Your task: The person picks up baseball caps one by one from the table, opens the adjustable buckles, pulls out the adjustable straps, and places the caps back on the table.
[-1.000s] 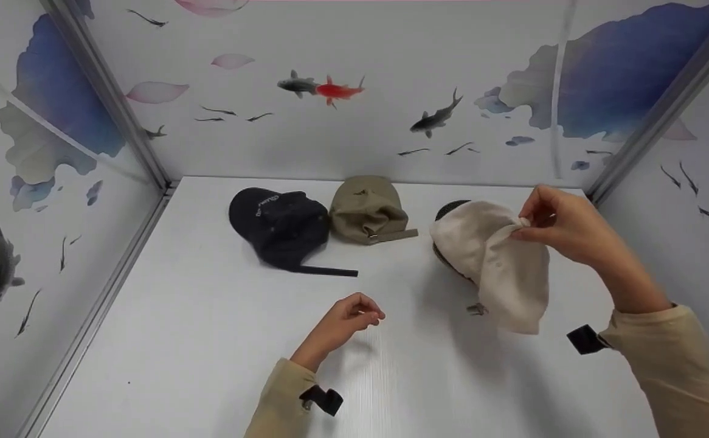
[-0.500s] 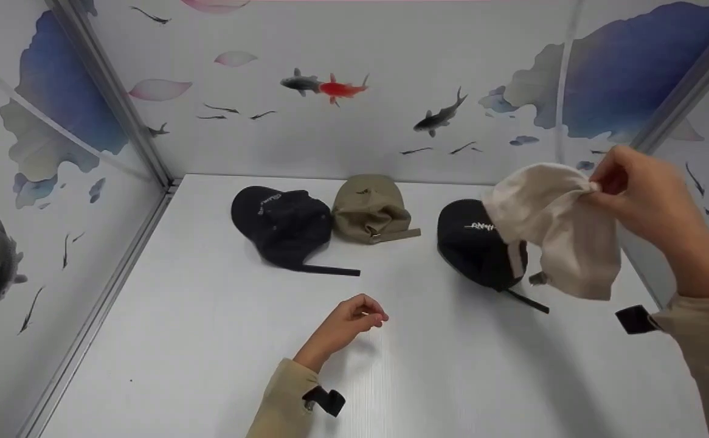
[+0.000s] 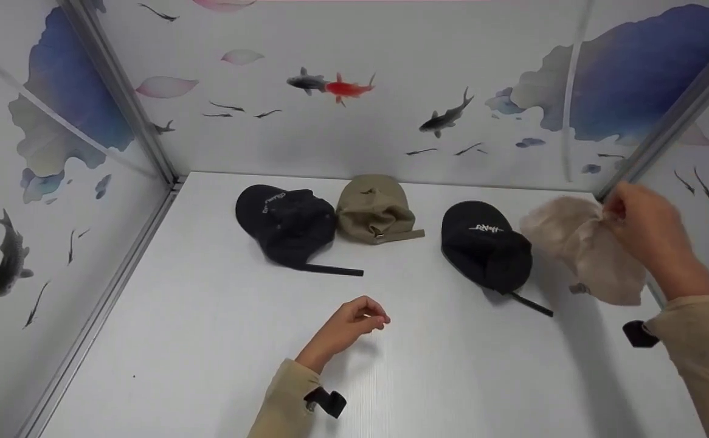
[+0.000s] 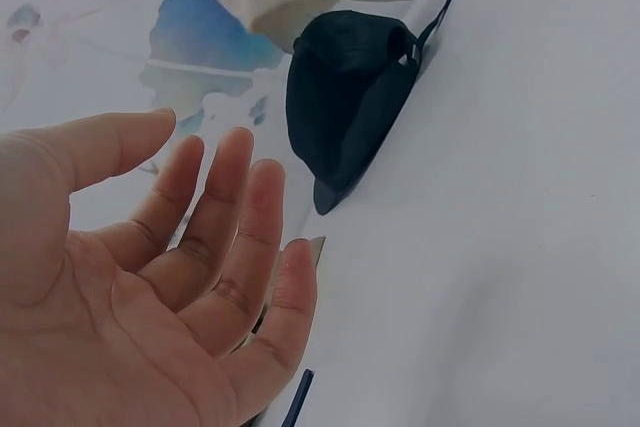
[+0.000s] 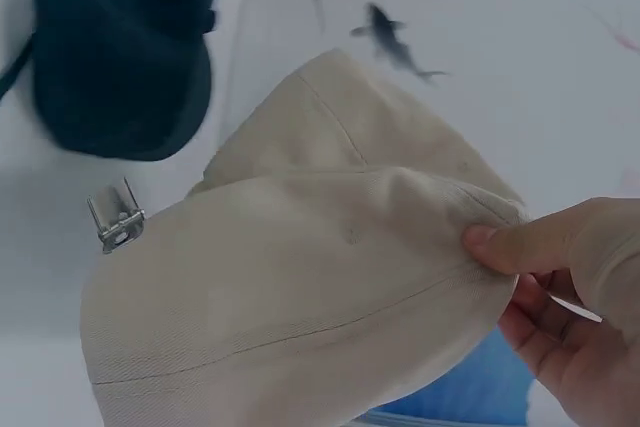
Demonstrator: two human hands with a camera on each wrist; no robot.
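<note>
My right hand [image 3: 649, 228] pinches a cream baseball cap [image 3: 598, 249] by its crown, holding it above the table's right side. In the right wrist view the thumb and fingers grip the cap's [image 5: 270, 277] cloth, and a metal buckle [image 5: 118, 222] shows at its edge. Just left of it, a black cap [image 3: 485, 246] with white lettering lies on the table, its strap trailing toward the front right. My left hand [image 3: 348, 325] hovers near the middle with nothing in it; the left wrist view shows its fingers [image 4: 240, 227] loosely bent, palm visible.
A dark navy cap [image 3: 290, 225] lies at the back left of the white table [image 3: 208, 340], its strap pointing right. Close beside it sits an olive cap [image 3: 374, 210]. Printed panels [image 3: 354, 134] with metal posts enclose the back and sides.
The right hand has carried the cream cap up and rightward off the black cap, then somewhat lower, uncovering the black cap fully. The left hand has stayed nearly still.
</note>
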